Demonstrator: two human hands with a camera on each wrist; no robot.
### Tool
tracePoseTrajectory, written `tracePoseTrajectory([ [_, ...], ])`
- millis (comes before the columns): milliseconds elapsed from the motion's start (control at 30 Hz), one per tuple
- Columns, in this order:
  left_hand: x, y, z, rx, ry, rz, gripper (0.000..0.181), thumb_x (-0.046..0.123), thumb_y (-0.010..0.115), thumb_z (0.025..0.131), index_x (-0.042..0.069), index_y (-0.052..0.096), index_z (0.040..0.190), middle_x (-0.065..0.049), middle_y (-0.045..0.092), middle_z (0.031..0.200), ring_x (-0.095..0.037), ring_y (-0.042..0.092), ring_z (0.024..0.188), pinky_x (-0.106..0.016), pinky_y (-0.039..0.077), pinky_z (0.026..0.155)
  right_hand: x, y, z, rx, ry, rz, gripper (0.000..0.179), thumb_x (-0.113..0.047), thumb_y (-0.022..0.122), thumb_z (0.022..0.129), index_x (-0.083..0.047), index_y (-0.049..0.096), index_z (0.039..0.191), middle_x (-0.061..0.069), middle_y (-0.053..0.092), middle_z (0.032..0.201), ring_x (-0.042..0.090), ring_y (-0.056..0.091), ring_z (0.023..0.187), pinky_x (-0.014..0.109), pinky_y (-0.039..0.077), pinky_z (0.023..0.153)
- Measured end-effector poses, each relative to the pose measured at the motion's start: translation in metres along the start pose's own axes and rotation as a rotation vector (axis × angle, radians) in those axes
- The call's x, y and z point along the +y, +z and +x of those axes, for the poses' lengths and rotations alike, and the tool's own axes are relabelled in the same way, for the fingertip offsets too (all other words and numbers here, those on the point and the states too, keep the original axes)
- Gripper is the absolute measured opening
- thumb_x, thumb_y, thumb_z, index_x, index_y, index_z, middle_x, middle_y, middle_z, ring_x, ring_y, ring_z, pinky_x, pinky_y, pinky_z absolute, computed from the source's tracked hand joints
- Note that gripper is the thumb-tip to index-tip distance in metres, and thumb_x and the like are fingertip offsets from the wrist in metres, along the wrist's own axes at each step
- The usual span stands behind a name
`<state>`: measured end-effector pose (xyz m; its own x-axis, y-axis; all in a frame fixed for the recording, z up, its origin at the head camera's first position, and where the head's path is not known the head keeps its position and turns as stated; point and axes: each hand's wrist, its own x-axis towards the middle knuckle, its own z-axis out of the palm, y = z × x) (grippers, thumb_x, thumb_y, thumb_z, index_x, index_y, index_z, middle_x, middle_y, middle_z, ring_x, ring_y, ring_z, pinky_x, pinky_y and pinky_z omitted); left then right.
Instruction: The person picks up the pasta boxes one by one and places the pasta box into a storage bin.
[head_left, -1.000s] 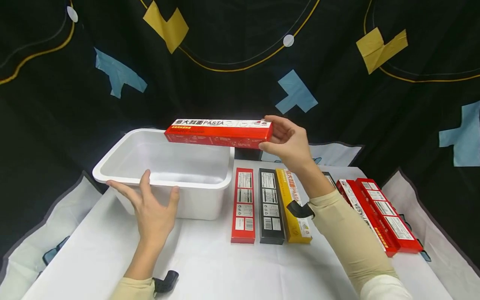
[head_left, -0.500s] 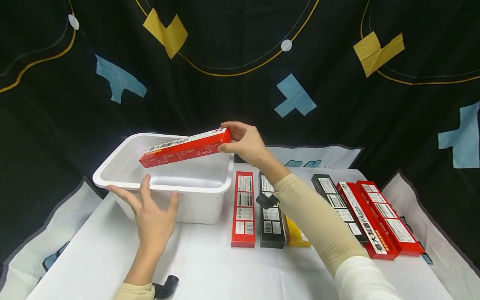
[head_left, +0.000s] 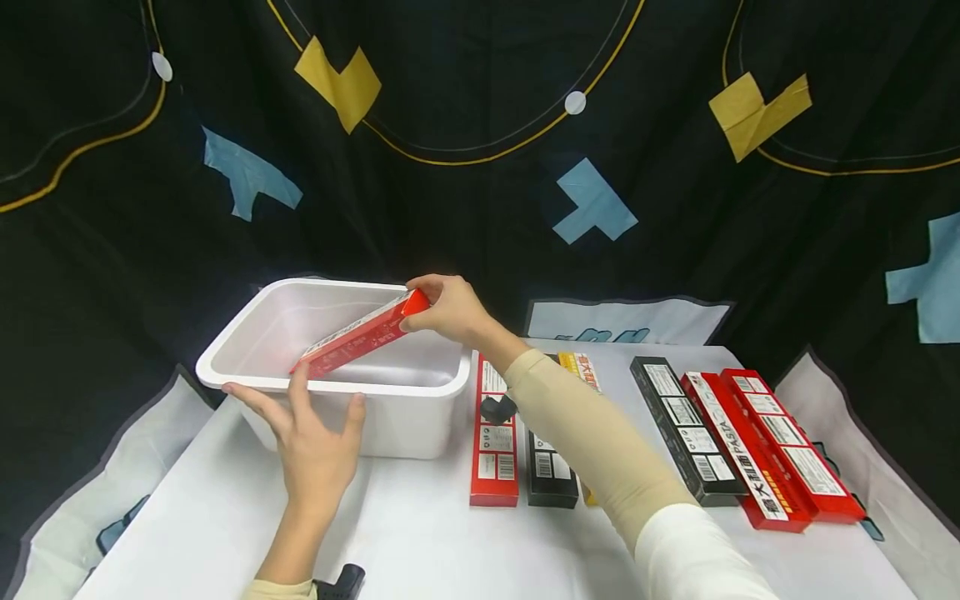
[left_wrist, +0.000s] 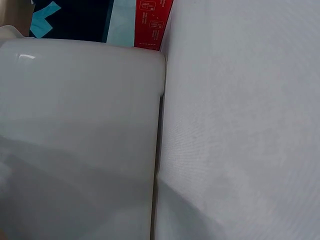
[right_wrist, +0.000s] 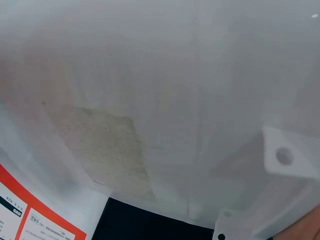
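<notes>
A red pasta box (head_left: 360, 337) slants down into a white plastic tub (head_left: 408, 425), its left end low behind the near rim. At the box's raised right end, my right hand (head_left: 450, 312) grips it between thumb and fingers. My left hand (head_left: 317, 450) is at the tub's near side, fingers spread and fairly straight, with fingertips at the rim. In the left wrist view the tub's smooth wall (left_wrist: 80, 100) fills the left half, and no fingers show clearly. The right wrist view is mostly a pale surface (right_wrist: 225, 75); the held box cannot be made out there.
Right of the tub lie a red box (head_left: 493, 483), a black box (head_left: 551, 483) and a yellow box (head_left: 581, 367), partly under my right arm. Farther right are another black box (head_left: 686, 433) and two red boxes (head_left: 742, 458) (head_left: 795, 450). A black curtain (head_left: 465, 225) hangs behind.
My right hand has moved left and down with the pasta box, tipping its left end from above the tub to inside it. My left hand has stayed at the tub's near rim.
</notes>
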<state>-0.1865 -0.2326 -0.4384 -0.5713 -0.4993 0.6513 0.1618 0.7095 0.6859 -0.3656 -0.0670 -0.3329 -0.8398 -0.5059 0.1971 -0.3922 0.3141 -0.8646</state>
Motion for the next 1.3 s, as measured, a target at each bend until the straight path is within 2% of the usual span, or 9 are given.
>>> tracePoseTrajectory([
  [200, 0.001, 0.002, 0.001, 0.011, 0.026, -0.002, 0.082, 0.044, 0.076, 0.079, 0.019, 0.039, 0.147, -0.012, -0.025, 0.159, -0.023, -0.02, 0.145, -0.056, 0.043, 0.096, 0.0, -0.003, 0.004, -0.098, -0.023, -0.155, 0.068, -0.028, 0.085, 0.073, -0.016, 0.057, 0.134, -0.007, 0.062, 0.118, 0.015, 0.059, 0.097, 0.024, 0.054, 0.074],
  [300, 0.001, 0.003, 0.0, 0.013, 0.022, -0.006, 0.082, 0.044, 0.077, 0.079, 0.02, 0.039, 0.148, -0.01, -0.025, 0.159, -0.023, -0.02, 0.145, -0.056, 0.042, 0.098, -0.003, -0.004, 0.005, -0.148, -0.053, -0.379, 0.069, -0.029, 0.083, 0.076, -0.012, 0.055, 0.137, -0.003, 0.064, 0.116, 0.015, 0.059, 0.094, 0.023, 0.052, 0.074],
  [400, 0.001, 0.003, -0.001, 0.014, 0.013, -0.016, 0.083, 0.044, 0.077, 0.079, 0.019, 0.039, 0.148, -0.008, -0.025, 0.159, -0.022, -0.021, 0.145, -0.055, 0.039, 0.1, -0.007, -0.003, 0.001, -0.15, -0.097, -0.612, 0.07, -0.027, 0.079, 0.081, -0.008, 0.05, 0.141, 0.004, 0.062, 0.126, 0.018, 0.06, 0.105, 0.026, 0.05, 0.086],
  [467, 0.0, 0.003, -0.003, 0.022, 0.012, -0.023, 0.083, 0.044, 0.077, 0.078, 0.017, 0.04, 0.147, -0.009, -0.025, 0.159, -0.023, -0.021, 0.145, -0.055, 0.036, 0.103, -0.009, -0.002, -0.006, -0.128, -0.119, -0.693, 0.069, -0.027, 0.077, 0.083, -0.007, 0.048, 0.143, 0.007, 0.059, 0.134, 0.019, 0.058, 0.115, 0.028, 0.046, 0.095],
  [533, 0.0, 0.003, -0.004, 0.029, 0.019, -0.029, 0.082, 0.044, 0.077, 0.078, 0.016, 0.041, 0.147, -0.011, -0.025, 0.159, -0.024, -0.021, 0.145, -0.055, 0.034, 0.104, -0.01, -0.003, -0.014, -0.089, -0.131, -0.689, 0.072, -0.028, 0.075, 0.085, -0.007, 0.044, 0.146, 0.007, 0.053, 0.141, 0.019, 0.053, 0.124, 0.032, 0.043, 0.1],
  [700, 0.001, 0.002, -0.002, 0.035, 0.04, -0.037, 0.08, 0.043, 0.076, 0.079, 0.016, 0.041, 0.146, -0.014, -0.026, 0.158, -0.024, -0.021, 0.145, -0.055, 0.034, 0.104, -0.004, -0.011, -0.035, 0.046, -0.18, -0.611, 0.07, -0.034, 0.072, 0.084, -0.012, 0.045, 0.145, 0.003, 0.053, 0.142, 0.019, 0.054, 0.123, 0.035, 0.046, 0.097],
  [933, 0.001, 0.004, -0.003, 0.044, 0.042, -0.046, 0.079, 0.042, 0.076, 0.079, 0.015, 0.042, 0.145, -0.017, -0.027, 0.157, -0.024, -0.021, 0.145, -0.057, 0.033, 0.104, 0.005, -0.029, -0.058, 0.194, -0.187, -0.481, 0.07, -0.04, 0.073, 0.082, -0.018, 0.047, 0.143, -0.004, 0.05, 0.144, 0.016, 0.051, 0.125, 0.037, 0.047, 0.096],
  [1133, 0.0, 0.004, -0.002, 0.039, 0.048, -0.041, 0.079, 0.042, 0.075, 0.08, 0.015, 0.042, 0.146, -0.015, -0.027, 0.157, -0.024, -0.021, 0.145, -0.057, 0.033, 0.104, 0.009, -0.048, -0.077, 0.292, -0.166, -0.476, 0.072, -0.043, 0.074, 0.08, -0.018, 0.048, 0.143, -0.002, 0.049, 0.144, 0.017, 0.045, 0.131, 0.042, 0.043, 0.099],
  [1300, 0.001, 0.005, -0.002, 0.036, 0.053, -0.044, 0.079, 0.043, 0.075, 0.08, 0.015, 0.042, 0.145, -0.014, -0.027, 0.157, -0.024, -0.021, 0.145, -0.056, 0.033, 0.104, 0.014, -0.061, -0.095, 0.338, -0.148, -0.467, 0.072, -0.042, 0.074, 0.081, -0.019, 0.047, 0.143, -0.003, 0.046, 0.146, 0.015, 0.043, 0.132, 0.042, 0.043, 0.099],
])
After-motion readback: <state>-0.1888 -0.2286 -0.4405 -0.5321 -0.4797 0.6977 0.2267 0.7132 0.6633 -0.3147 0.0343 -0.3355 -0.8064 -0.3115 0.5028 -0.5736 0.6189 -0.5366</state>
